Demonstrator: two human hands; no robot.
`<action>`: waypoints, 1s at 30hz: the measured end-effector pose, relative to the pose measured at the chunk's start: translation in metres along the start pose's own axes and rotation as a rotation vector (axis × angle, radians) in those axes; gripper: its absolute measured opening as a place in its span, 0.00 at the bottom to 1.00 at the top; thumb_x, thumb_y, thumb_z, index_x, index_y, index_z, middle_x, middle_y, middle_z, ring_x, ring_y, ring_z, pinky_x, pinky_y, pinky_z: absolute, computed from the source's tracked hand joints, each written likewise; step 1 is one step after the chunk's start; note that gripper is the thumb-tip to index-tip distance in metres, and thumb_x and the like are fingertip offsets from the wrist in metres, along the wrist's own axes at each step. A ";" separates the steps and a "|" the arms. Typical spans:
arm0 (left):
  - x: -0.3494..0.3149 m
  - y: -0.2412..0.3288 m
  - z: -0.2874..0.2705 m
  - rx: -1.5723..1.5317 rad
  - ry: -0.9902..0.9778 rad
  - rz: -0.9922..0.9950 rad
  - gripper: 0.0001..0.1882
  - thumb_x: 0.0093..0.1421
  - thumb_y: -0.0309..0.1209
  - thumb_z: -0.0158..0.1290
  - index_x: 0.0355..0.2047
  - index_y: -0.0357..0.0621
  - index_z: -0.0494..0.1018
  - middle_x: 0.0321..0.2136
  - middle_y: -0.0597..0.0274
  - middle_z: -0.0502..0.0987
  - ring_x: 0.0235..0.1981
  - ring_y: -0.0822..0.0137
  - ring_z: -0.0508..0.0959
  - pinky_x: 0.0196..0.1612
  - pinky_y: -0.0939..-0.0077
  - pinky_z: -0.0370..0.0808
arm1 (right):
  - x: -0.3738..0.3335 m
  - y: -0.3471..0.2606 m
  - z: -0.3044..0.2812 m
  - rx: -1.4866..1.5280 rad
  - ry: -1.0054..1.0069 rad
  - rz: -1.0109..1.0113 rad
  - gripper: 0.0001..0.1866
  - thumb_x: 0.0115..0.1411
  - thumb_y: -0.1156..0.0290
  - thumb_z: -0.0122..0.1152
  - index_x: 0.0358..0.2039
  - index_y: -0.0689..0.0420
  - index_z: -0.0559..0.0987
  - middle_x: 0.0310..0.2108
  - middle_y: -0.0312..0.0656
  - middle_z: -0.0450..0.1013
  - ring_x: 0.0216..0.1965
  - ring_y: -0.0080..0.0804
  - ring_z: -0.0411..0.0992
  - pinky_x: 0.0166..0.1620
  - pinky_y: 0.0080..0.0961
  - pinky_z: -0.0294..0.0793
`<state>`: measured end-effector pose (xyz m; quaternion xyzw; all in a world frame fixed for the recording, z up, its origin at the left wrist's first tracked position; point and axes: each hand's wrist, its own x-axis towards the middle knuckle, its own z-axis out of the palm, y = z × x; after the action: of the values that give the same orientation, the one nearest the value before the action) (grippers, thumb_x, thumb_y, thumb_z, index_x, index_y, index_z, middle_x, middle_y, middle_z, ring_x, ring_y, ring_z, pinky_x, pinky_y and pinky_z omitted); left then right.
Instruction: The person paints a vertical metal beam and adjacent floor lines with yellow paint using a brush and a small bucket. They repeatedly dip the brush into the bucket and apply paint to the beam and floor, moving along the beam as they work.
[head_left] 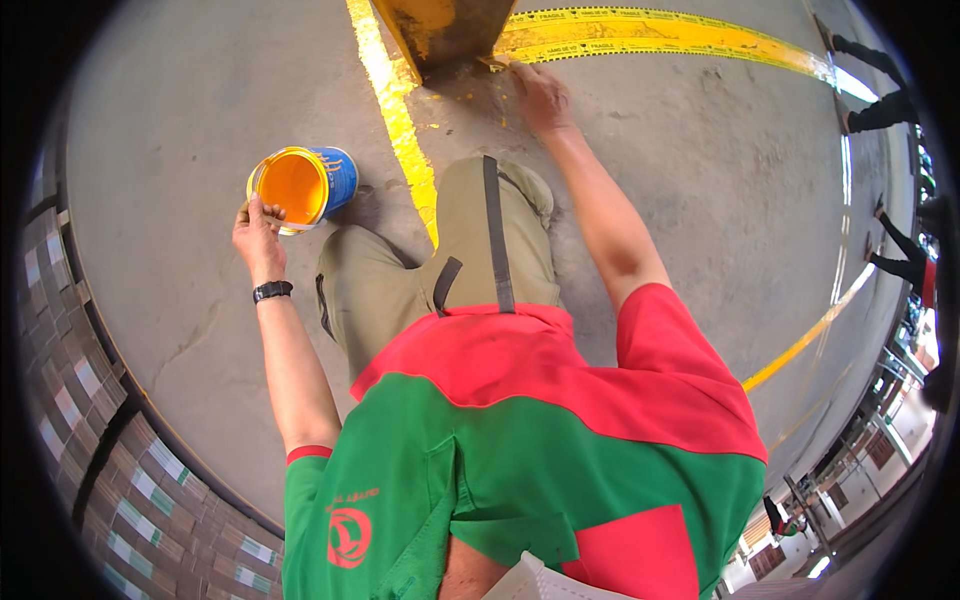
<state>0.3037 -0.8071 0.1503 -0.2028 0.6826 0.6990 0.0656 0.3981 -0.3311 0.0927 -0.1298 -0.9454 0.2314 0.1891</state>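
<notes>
1. Nearest the camera is our green-and-red shirt [500, 400], with a corner of pale cloth [550, 585] below it and khaki trousers [500, 225] beyond, bent at the knees.
2. Around us, a yellow post [450, 30] rises from the floor ahead, cut off by the top of the view; stacked boxes [150, 490] line the left rim, and dark-clad legs [880, 112] show at the far right.
3. We are over a grey concrete floor [690, 160] in a wide hall. One painted yellow line [400, 120] runs left of the post; a tape-edged yellow strip [650, 32] runs right from it.
4. Our left grip [259, 235] is clamped on the near side of the paint bucket [342, 178], at its rim and pale handle. Orange-yellow paint [290, 185] coats its inside.
5. Our right grip [543, 100] reaches the post's foot, well apart from the bucket; we cannot tell whether its fingers pinch anything.
</notes>
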 end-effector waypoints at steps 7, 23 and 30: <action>0.003 -0.006 -0.005 -0.001 0.022 -0.012 0.11 0.68 0.33 0.57 0.40 0.38 0.73 0.27 0.64 0.75 0.28 0.69 0.79 0.33 0.73 0.83 | -0.011 0.005 -0.004 -0.040 -0.068 0.016 0.11 0.66 0.63 0.57 0.44 0.51 0.81 0.37 0.48 0.79 0.39 0.52 0.77 0.42 0.45 0.77; 0.001 0.000 -0.009 0.020 -0.007 -0.045 0.09 0.68 0.34 0.56 0.39 0.40 0.72 0.28 0.65 0.75 0.29 0.69 0.79 0.36 0.72 0.83 | 0.008 0.013 0.019 -0.105 -0.102 0.015 0.10 0.66 0.63 0.58 0.43 0.50 0.83 0.37 0.45 0.79 0.39 0.50 0.78 0.41 0.45 0.77; 0.004 -0.003 -0.011 0.009 0.015 -0.041 0.11 0.68 0.34 0.57 0.40 0.39 0.72 0.27 0.64 0.75 0.28 0.68 0.80 0.33 0.72 0.83 | 0.017 -0.004 -0.028 -0.057 0.029 -0.111 0.08 0.64 0.66 0.61 0.42 0.51 0.83 0.34 0.44 0.79 0.36 0.46 0.78 0.38 0.40 0.77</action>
<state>0.3035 -0.8182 0.1464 -0.2215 0.6821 0.6928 0.0757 0.3937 -0.3180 0.1233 -0.0859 -0.9545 0.1917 0.2115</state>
